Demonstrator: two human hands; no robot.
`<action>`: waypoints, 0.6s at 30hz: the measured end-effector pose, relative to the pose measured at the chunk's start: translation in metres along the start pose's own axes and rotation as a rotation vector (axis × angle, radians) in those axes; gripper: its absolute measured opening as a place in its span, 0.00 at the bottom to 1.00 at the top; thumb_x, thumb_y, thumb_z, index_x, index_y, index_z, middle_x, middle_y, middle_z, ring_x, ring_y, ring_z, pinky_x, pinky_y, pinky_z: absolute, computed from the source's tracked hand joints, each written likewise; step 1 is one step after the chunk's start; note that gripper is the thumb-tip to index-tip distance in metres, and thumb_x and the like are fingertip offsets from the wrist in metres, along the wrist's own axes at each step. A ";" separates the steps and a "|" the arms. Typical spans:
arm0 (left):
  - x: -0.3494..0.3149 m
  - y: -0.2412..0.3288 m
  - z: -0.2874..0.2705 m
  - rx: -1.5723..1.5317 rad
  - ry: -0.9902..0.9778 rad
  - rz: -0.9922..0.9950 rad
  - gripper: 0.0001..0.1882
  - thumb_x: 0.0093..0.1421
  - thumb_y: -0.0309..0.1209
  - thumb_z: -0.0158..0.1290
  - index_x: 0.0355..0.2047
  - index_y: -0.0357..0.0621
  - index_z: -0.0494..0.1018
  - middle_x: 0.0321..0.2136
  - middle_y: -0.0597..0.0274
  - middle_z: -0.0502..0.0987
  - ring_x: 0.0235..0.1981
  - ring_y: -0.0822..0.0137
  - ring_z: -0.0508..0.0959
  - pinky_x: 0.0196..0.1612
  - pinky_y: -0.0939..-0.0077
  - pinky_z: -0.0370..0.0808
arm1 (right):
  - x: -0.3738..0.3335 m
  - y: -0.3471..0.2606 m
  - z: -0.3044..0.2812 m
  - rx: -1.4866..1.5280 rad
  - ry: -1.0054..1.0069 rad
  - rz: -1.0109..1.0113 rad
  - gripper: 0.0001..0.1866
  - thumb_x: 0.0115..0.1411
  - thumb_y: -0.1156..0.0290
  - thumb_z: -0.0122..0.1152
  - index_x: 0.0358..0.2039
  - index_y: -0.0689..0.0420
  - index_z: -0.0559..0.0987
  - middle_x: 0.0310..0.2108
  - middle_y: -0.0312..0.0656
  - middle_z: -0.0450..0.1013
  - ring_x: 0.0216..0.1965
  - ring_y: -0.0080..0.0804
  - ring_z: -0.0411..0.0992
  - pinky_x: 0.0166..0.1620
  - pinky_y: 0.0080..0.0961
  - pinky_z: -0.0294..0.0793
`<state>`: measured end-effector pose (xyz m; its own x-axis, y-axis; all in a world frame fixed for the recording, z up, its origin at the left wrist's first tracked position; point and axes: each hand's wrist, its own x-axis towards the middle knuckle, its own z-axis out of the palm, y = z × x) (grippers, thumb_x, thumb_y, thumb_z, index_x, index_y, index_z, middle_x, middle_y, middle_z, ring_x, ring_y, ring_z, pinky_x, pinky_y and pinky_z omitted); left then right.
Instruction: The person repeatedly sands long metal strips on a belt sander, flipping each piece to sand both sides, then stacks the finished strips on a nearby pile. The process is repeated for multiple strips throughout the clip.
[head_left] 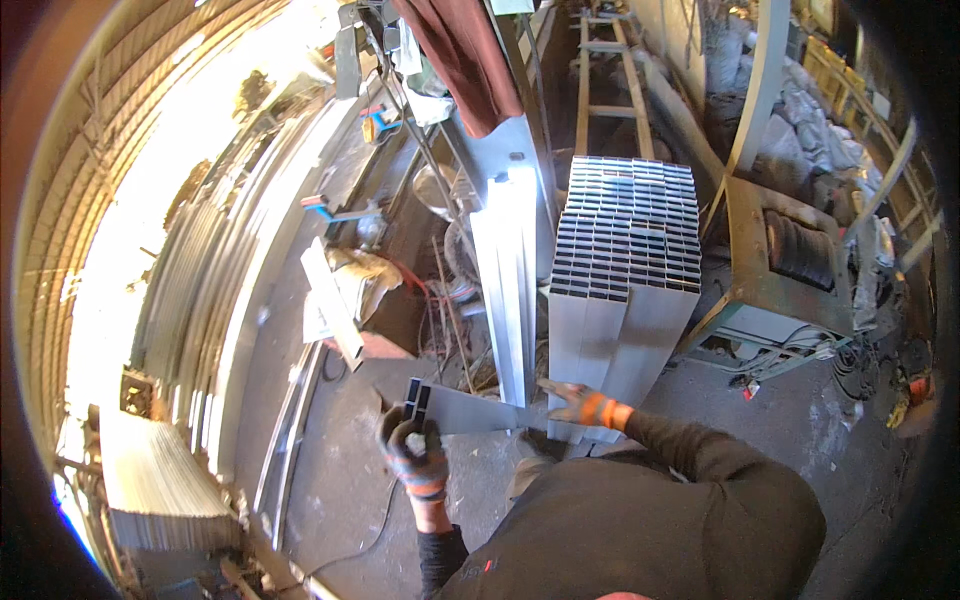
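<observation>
My left hand point(413, 457), in a grey and orange work glove, is closed at the near side of a pair of rectangular metal tubes point(470, 412). Their dark hollow ends face up beside its fingers, and the tubes run off to the right. Over on the right, my other gloved hand, the right point(582, 406), has its fingers stretched out leftward. It lies against the lower part of a tall stack of rectangular tubes point(620, 320), whose hollow ends show in rows on top. Bright upright metal profiles point(508, 290) stand just left of that stack.
Long metal bars point(210, 300) lie along the left side. A bundle of strips point(165, 465) sits at lower left. A metal-framed machine point(765, 290) stands at right. One cable point(375, 540) crosses the floor, and a ladder-like frame point(612, 85) is at the back.
</observation>
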<state>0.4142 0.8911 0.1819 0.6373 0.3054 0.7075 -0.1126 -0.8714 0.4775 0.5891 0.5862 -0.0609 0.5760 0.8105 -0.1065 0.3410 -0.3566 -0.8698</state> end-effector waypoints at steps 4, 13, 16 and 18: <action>-0.008 0.110 -0.067 -0.081 0.266 0.068 0.26 0.66 0.21 0.68 0.63 0.42 0.75 0.65 0.44 0.79 0.66 0.48 0.79 0.65 0.54 0.81 | 0.027 -0.061 0.023 -0.025 -0.215 -0.332 0.65 0.55 0.58 0.86 0.84 0.59 0.55 0.84 0.57 0.55 0.82 0.54 0.57 0.83 0.47 0.58; 0.074 0.335 -0.100 0.196 0.485 0.246 0.43 0.78 0.54 0.53 0.77 0.29 0.61 0.72 0.36 0.70 0.63 0.48 0.82 0.62 0.56 0.84 | -0.080 -0.197 0.051 0.697 -0.320 -0.564 0.61 0.51 0.68 0.90 0.82 0.56 0.63 0.73 0.52 0.72 0.71 0.43 0.73 0.73 0.42 0.72; 0.070 0.340 -0.077 0.046 0.184 0.022 0.48 0.77 0.47 0.57 0.84 0.34 0.48 0.79 0.39 0.62 0.73 0.48 0.73 0.71 0.51 0.76 | -0.128 -0.199 0.060 0.736 -0.206 -0.511 0.42 0.61 0.72 0.84 0.73 0.59 0.73 0.60 0.46 0.83 0.58 0.33 0.82 0.64 0.37 0.81; 0.037 0.329 -0.060 0.019 -0.098 0.006 0.52 0.75 0.41 0.62 0.86 0.36 0.42 0.80 0.41 0.61 0.76 0.49 0.69 0.76 0.53 0.70 | -0.162 -0.192 0.050 0.895 -0.062 -0.555 0.32 0.66 0.74 0.79 0.68 0.60 0.77 0.54 0.43 0.87 0.52 0.30 0.85 0.61 0.36 0.85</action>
<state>0.3550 0.6390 0.3960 0.7081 0.2621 0.6556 -0.1027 -0.8805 0.4629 0.3934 0.5463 0.0995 0.4592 0.7865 0.4130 -0.1422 0.5240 -0.8398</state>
